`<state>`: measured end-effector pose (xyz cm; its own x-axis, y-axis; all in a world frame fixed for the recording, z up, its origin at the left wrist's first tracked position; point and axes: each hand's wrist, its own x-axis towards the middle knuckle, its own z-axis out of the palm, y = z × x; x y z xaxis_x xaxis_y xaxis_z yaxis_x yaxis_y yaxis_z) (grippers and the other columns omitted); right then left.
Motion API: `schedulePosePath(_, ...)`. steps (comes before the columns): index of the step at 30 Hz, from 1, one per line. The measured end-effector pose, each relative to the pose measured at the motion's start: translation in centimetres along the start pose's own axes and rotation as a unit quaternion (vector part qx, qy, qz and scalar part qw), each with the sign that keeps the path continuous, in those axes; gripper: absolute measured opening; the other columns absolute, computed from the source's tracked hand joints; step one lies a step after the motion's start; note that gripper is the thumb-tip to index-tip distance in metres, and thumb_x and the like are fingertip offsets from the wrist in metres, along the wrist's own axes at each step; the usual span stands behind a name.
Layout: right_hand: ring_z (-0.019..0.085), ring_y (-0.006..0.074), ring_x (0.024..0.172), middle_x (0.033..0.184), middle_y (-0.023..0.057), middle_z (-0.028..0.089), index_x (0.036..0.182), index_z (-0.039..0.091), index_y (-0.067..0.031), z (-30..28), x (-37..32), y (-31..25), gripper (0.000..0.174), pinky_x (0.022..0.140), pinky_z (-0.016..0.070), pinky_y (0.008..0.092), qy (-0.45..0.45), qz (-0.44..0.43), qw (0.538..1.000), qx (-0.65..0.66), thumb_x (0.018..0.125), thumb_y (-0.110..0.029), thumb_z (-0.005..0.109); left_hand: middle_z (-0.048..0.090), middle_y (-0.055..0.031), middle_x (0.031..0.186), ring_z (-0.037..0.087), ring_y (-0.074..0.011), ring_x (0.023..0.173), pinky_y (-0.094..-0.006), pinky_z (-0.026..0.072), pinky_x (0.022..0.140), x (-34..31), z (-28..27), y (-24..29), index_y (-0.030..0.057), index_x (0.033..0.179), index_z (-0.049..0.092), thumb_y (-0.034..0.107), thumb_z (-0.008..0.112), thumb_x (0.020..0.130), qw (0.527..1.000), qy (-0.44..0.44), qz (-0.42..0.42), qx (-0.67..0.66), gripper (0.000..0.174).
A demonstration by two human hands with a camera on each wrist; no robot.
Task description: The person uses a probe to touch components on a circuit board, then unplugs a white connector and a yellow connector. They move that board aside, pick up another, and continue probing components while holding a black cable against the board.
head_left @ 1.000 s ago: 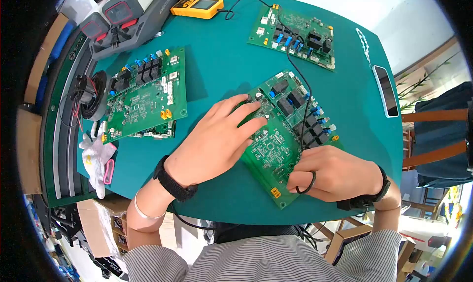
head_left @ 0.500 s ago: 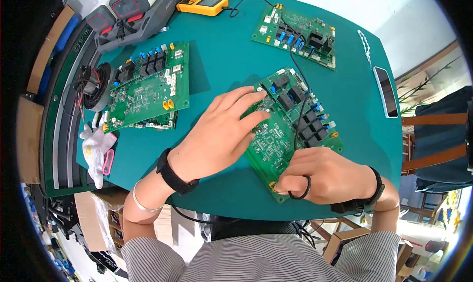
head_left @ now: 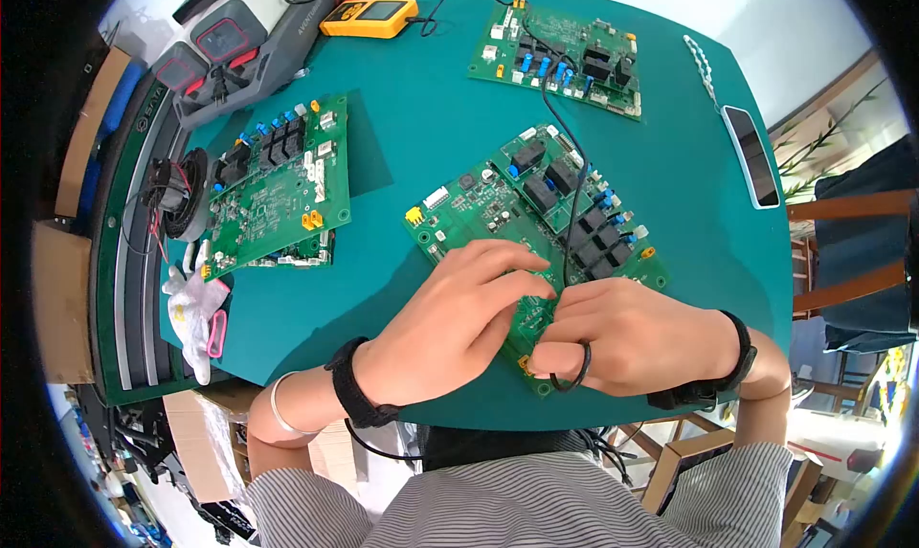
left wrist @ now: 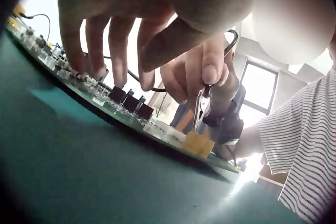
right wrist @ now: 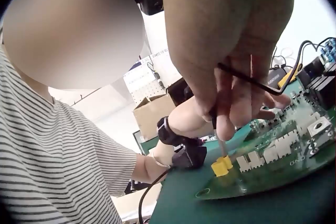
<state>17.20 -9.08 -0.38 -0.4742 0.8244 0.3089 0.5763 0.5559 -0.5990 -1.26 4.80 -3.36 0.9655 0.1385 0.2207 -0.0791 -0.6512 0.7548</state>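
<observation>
Both hands work the circuit board's near corner: right hand pinches a test clip onto its yellow connector, left hand's straight fingers press the board. If the clip slips, it could short neighbouring pins.

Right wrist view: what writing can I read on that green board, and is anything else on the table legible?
"GND": white print on the green board, near its edge.
Grey case: white lettering, too blurred to read.
Yellow meter: markings too small to read.
</observation>
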Motion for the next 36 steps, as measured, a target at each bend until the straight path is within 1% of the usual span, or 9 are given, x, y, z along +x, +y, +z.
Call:
schedulePosePath(6,0.059,0.0322,0.065,0.066,0.0109,0.052,0.084,0.060,0.0016,0.4,-0.3,-0.1,0.013,0.063,0.0481,0.0414,-0.002,-0.008,0.999,0.044,0.083,-0.010,0.066,0.061,-0.0119,0.131,0.054,-0.0349,0.126,-0.0453,0.0442,0.105,0.3,-0.7,-0.4,0.0063,0.115,0.067,-0.015,0.054,0.079,1.000,-0.009,-0.011,-0.013,0.044)
schedulePosePath(12,0.059,0.0291,0.067,0.065,0.0102,0.052,0.075,0.059,0.0026,0.4,-0.2,0.1,0.018,0.062,0.0468,0.0398,-0.026,-0.007,1.000,0.004,0.083,-0.012,0.067,0.064,-0.0109,0.123,0.057,-0.0344,0.120,-0.0450,0.0462,0.100,0.4,-0.6,-0.1,0.0064,0.111,0.067,-0.013,0.057,0.080,1.000,0.015,-0.004,0.010,0.038)
schedulePosePath(14,0.059,0.0271,0.067,0.065,0.0088,0.051,0.076,0.058,0.0014,0.7,-0.2,0.2,0.017,0.063,0.0464,0.0381,-0.009,-0.038,0.999,-0.003,0.082,-0.012,0.067,0.064,-0.0110,0.119,0.058,-0.0347,0.118,-0.0460,0.0452,0.098,0.3,-0.7,0.0,0.0065,0.110,0.066,-0.010,0.060,0.082,1.000,0.024,0.002,0.017,0.033)
schedulePosePath(20,0.057,0.0220,0.065,0.068,0.0049,0.047,0.077,0.056,-0.0046,0.5,-0.2,0.2,0.017,0.063,0.0454,0.0352,0.036,-0.095,0.992,-0.071,0.083,-0.014,0.069,0.064,-0.0102,0.125,0.056,-0.0337,0.123,-0.0449,0.0475,0.102,0.3,-0.8,0.1,0.0060,0.112,0.068,-0.013,0.061,0.079,1.000,0.007,-0.006,0.025,0.038)
schedulePosePath(24,0.056,0.0200,0.065,0.069,0.0032,0.046,0.077,0.054,-0.0070,1.5,0.0,1.3,0.020,0.062,0.0447,0.0342,0.065,-0.142,0.983,-0.095,0.083,-0.014,0.072,0.065,-0.0104,0.120,0.058,-0.0336,0.120,-0.0454,0.0466,0.099,0.5,-0.8,0.2,0.0056,0.110,0.067,-0.010,0.063,0.081,0.999,0.021,0.004,0.031,0.034)
schedulePosePath(26,0.054,0.0189,0.064,0.071,0.0021,0.045,0.076,0.053,-0.0084,2.3,0.2,1.5,0.022,0.061,0.0444,0.0336,0.124,-0.170,0.977,-0.032,0.080,-0.013,0.075,0.065,-0.0103,0.116,0.059,-0.0331,0.118,-0.0455,0.0458,0.097,0.5,-0.9,0.1,0.0053,0.108,0.066,-0.009,0.064,0.082,0.999,0.034,0.015,0.036,0.030)
schedulePosePath(28,0.054,0.0195,0.063,0.072,0.0023,0.045,0.076,0.053,-0.0080,2.4,0.1,1.8,0.023,0.060,0.0446,0.0339,0.118,-0.168,0.979,-0.016,0.079,-0.013,0.075,0.066,-0.0104,0.121,0.059,-0.0344,0.122,-0.0458,0.0475,0.102,0.5,-1.1,0.2,0.0058,0.110,0.068,-0.011,0.062,0.079,0.998,0.024,0.003,0.054,0.036)
schedulePosePath(32,0.052,0.0221,0.062,0.072,0.0036,0.045,0.077,0.052,-0.0063,2.9,-0.2,2.5,0.023,0.060,0.0450,0.0351,0.109,-0.125,0.984,0.067,0.081,-0.012,0.074,0.067,-0.0099,0.121,0.059,-0.0341,0.122,-0.0458,0.0476,0.102,0.4,-1.0,0.0,0.0060,0.110,0.069,-0.011,0.062,0.079,0.998,0.028,0.001,0.056,0.036)
schedulePosePath(36,0.053,0.0239,0.062,0.072,0.0047,0.046,0.078,0.053,-0.0052,3.2,-0.3,2.7,0.021,0.060,0.0452,0.0360,0.086,-0.119,0.987,0.067,0.082,-0.011,0.073,0.066,-0.0099,0.117,0.059,-0.0335,0.119,-0.0459,0.0466,0.099,0.5,-0.9,0.0,0.0054,0.109,0.067,-0.010,0.063,0.081,0.998,0.036,0.009,0.054,0.032)
